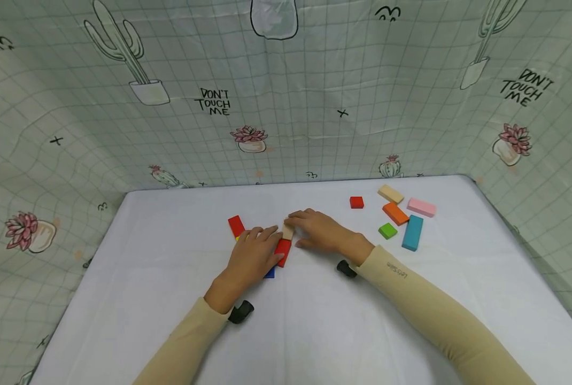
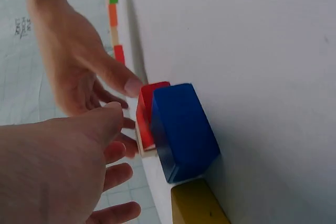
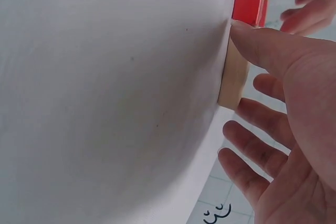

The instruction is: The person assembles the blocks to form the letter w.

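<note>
My right hand (image 1: 322,231) pinches a plain wooden block (image 1: 288,231) flat on the table. In the right wrist view, its thumb lies at the near end of that block and the index fingertip at the far end. The wooden block meets the end of a red block (image 1: 283,252). Over this row hovers my left hand (image 1: 253,254), fingers loosely spread and holding nothing. A blue block (image 2: 186,129) stands by the red one in the left wrist view, with a yellow block (image 2: 197,203) beside it. Another red block (image 1: 236,225) lies beyond the left hand, which partly hides the arrangement.
At the right back of the white table (image 1: 170,331) lie a small red block (image 1: 356,202), a cream block (image 1: 391,193), an orange block (image 1: 395,213), a pink block (image 1: 422,207), a green block (image 1: 388,230) and a teal block (image 1: 412,233). A patterned cloth (image 1: 305,75) hangs behind.
</note>
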Demonstrator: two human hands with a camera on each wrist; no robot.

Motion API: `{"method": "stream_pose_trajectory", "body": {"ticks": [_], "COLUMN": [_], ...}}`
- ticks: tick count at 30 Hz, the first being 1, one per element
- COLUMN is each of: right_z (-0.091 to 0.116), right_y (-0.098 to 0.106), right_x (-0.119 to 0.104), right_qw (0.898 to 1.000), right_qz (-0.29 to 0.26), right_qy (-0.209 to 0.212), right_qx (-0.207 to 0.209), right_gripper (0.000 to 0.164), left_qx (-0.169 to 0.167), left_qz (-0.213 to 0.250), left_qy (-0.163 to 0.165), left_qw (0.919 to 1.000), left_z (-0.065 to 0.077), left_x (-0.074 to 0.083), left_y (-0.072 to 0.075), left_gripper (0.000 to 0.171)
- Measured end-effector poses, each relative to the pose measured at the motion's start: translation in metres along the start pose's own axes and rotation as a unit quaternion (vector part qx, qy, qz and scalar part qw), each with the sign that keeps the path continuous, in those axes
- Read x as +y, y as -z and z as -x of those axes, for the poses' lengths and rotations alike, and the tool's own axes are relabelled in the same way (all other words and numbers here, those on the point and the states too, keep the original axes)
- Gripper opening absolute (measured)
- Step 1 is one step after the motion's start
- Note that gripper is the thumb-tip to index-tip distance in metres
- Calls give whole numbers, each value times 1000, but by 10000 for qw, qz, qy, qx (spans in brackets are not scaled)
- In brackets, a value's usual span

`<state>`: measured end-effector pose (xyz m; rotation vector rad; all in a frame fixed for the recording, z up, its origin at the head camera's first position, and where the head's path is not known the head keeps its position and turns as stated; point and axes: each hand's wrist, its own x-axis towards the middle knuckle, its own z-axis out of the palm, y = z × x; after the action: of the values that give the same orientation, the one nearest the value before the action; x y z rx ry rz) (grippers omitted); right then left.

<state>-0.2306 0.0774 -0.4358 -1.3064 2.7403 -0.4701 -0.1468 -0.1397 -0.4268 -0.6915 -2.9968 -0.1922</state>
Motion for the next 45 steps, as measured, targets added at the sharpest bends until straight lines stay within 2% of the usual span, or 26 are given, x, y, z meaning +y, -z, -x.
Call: {"method": "stream_pose_trajectory", "body": {"ticks": [11,26,33,38,45], "right_z": [2,4,3,7,21], "right_y": [1,4,6,9,24], "right_x": [2,3,4,11,33], "right_qw": [10000,9998,9998,9986,9910], "right_qz": [-18,-114,-105,-31,301], "right_qy": [-3,-104,-77,-526,-1188], "right_qx": [-18,-141,-129,55,541], "right_gripper": [58,61,59,56,53], "left_qx": [-174,-384,-294,-381,-483], "left_qz": [-45,-91,-90,-73,-69], "left_qy": [-229,-67,4,73,137], "left_qw": [9996,9992,9995,9992,9987], "left_z": [-8,-10,-11,-11,-10], "left_x": [4,7,8,10,11], "left_y": [-9,-9,-10,-10,-10], "left_gripper": [50,52,51,52,53]}}
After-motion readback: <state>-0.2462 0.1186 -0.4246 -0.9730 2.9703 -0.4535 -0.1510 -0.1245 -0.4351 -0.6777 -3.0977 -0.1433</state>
